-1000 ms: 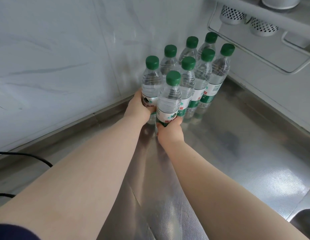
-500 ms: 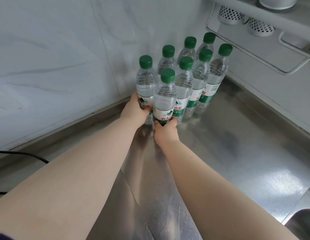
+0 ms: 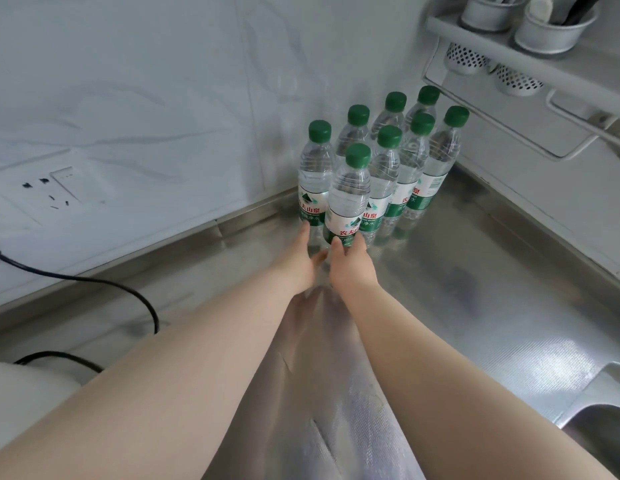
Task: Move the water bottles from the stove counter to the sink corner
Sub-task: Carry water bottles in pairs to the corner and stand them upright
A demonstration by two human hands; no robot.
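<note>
Eight clear plastic water bottles with green caps [image 3: 381,168] sit huddled upright in the steel counter [image 3: 474,289] corner, saving space. Left hand [image 3: 296,261] looks loosened; right hand [image 3: 351,261] fingertips touch the front bottle [image 3: 348,199], steadying it.

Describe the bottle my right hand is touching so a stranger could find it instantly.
Look to the steel counter where the two walls meet; a cluster of green-capped water bottles stands there. Yours is the front bottle, nearest you, with the right hand at its base and no bottle in front of it.
</note>
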